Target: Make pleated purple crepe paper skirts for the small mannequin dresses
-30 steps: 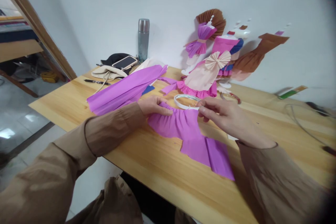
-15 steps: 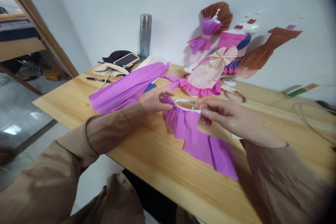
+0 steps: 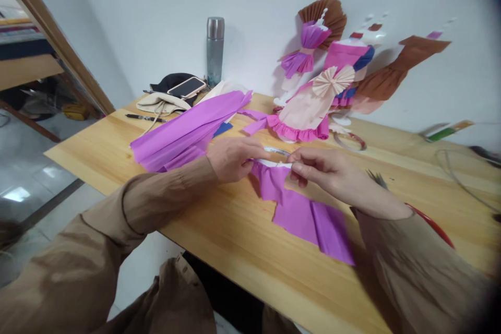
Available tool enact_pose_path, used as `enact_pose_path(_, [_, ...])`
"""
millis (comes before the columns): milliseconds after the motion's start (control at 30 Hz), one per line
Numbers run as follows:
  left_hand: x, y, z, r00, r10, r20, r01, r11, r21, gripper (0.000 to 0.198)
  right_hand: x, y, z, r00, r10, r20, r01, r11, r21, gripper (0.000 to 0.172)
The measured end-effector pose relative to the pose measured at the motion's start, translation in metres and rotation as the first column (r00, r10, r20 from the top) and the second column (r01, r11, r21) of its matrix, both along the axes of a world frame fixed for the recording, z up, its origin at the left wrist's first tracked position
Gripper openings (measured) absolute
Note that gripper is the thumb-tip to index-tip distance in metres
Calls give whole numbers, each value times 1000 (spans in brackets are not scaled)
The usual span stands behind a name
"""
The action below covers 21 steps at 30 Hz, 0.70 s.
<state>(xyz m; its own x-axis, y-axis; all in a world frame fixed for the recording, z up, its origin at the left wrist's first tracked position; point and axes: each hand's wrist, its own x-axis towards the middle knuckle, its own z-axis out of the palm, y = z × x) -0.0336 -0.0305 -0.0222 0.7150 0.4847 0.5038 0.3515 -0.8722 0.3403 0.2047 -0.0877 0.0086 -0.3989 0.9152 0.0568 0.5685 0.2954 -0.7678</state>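
"What lay across the desk [image 3: 227,235]?"

"A purple sheet [image 3: 299,216], its upper edge in the left hand [image 3: 231,159]'s grip; the right hand [image 3: 332,173] pinched white tape [image 3: 275,164] at that edge."

"Handling?"

"Light, soft (probably easily torn); best held gently, by the gathers."

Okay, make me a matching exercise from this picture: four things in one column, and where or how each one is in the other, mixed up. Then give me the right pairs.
Things:
1. white ring
2. metal flask
3. phone
4. pale pleated bow

Place or state:
A. lying with its dark screen facing up
B. on the front of a pink and cream doll dress
C. between the left hand and the right hand
D. standing upright by the wall

Right pairs: 1-C, 2-D, 3-A, 4-B
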Motion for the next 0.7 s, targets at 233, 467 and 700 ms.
enact_pose_path(233, [-4,2,3,986,111,-126,-114,993,-20,33,-3,0,-2,1000,17,4,-17,1000,-18,31])
enact_pose_path(467, [-2,-1,2,987,133,-90,-133,991,14,34,-4,0,-3,1000,-2,-7,2,1000,-17,28])
enact_pose_path(700, [0,-1,0,997,63,33,-62,997,-43,43,-4,1,-5,996,-33,-77,31,999,-22,28])
